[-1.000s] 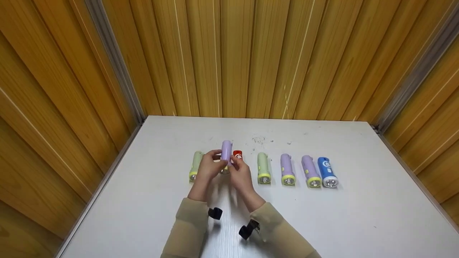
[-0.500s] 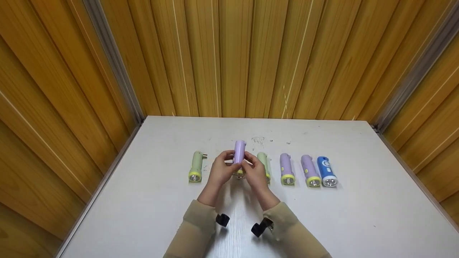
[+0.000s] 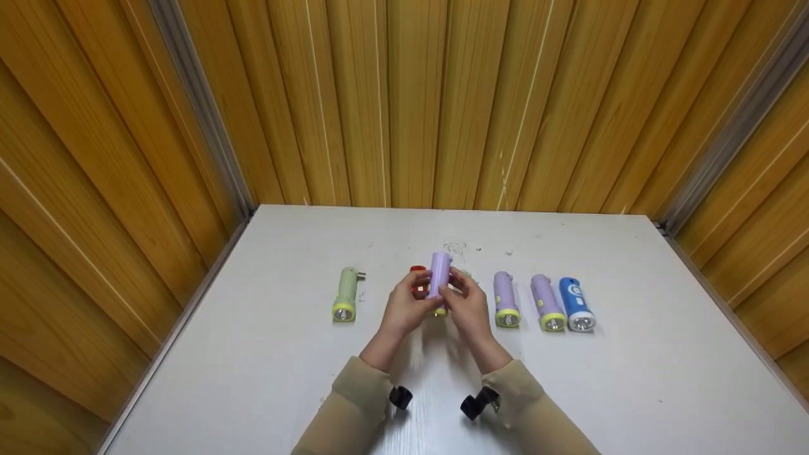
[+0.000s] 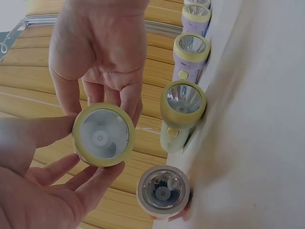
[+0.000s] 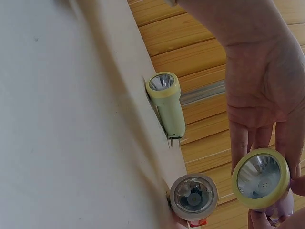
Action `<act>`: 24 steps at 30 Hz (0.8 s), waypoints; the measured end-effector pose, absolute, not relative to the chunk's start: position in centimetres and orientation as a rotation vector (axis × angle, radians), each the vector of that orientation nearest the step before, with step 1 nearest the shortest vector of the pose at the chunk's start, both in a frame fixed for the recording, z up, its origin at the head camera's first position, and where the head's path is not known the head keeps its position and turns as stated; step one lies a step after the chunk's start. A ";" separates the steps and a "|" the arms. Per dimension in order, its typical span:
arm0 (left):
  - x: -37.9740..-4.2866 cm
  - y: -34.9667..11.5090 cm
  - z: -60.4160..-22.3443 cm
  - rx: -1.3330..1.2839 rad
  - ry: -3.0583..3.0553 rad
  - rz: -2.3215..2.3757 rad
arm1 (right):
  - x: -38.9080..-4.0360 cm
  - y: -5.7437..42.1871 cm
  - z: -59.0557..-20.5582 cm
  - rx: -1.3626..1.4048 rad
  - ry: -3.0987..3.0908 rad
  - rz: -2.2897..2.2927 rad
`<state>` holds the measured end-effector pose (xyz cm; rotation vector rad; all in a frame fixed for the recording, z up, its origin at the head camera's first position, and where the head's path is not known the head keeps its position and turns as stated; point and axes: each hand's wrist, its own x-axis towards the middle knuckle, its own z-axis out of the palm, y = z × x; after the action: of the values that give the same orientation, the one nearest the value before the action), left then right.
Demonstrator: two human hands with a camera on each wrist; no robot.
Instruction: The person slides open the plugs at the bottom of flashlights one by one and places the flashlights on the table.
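Note:
Both hands hold one purple flashlight (image 3: 440,273) with a yellow rim, raised above the table. My left hand (image 3: 406,306) grips it from the left, and my right hand (image 3: 469,307) from the right, thumbs on the near side. In the left wrist view its round lens (image 4: 103,135) faces the camera, ringed by fingertips. Behind the left hand, a red flashlight (image 3: 418,270) is partly hidden; in the right wrist view its lens end (image 5: 193,193) shows. A green flashlight (image 4: 182,102) lies behind the right hand, almost covered in the head view.
On the white table (image 3: 253,392), a green flashlight (image 3: 346,294) with plug prongs out lies at the left. Two purple flashlights (image 3: 505,296) and a blue flashlight (image 3: 576,302) lie at the right. Wood-look panels (image 3: 411,101) stand behind and at both sides.
Both hands have moved right with the purple flashlight, from near the left green one. The red flashlight shows again; the middle green one is now mostly covered.

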<state>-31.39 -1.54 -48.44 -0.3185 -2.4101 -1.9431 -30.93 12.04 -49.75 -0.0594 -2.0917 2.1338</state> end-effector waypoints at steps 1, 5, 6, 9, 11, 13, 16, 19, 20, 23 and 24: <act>-31.3 -1.4 -48.5 -0.319 -2.416 -1.942 | -30.9 12.2 -49.8 -0.056 -2.088 2.131; -31.1 -1.1 -48.5 -0.322 -2.442 -1.920 | -30.8 12.8 -49.9 -0.062 -2.096 2.115; -31.0 -1.0 -48.5 -0.317 -2.447 -1.920 | -30.8 13.0 -50.0 -0.061 -2.095 2.116; -30.8 -0.7 -48.6 -0.307 -2.465 -1.911 | -30.7 13.4 -50.2 -0.059 -2.087 2.127; -30.8 -0.5 -48.6 -0.302 -2.470 -1.909 | -30.6 13.6 -50.2 -0.051 -2.074 2.138; -30.7 -0.4 -48.7 -0.302 -2.473 -1.910 | -30.6 13.8 -50.3 -0.049 -2.073 2.146; -30.7 -0.3 -48.7 -0.305 -2.480 -1.905 | -30.5 14.0 -50.4 -0.057 -2.081 2.150; -30.6 -0.2 -48.8 -0.309 -2.488 -1.890 | -30.5 14.2 -50.6 -0.064 -2.086 2.153; -30.5 -0.1 -48.8 -0.307 -2.491 -1.886 | -30.5 14.2 -50.7 -0.066 -2.092 2.147; -30.5 0.0 -48.9 -0.295 -2.504 -1.875 | -30.4 14.3 -50.7 -0.072 -2.106 2.127; -30.5 0.0 -48.9 -0.290 -2.505 -1.879 | -30.4 14.4 -50.7 -0.074 -2.105 2.126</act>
<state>-30.49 0.03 -48.87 -0.2897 -2.5053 -1.8793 -30.38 14.35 -50.75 -0.0739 -2.1050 2.1264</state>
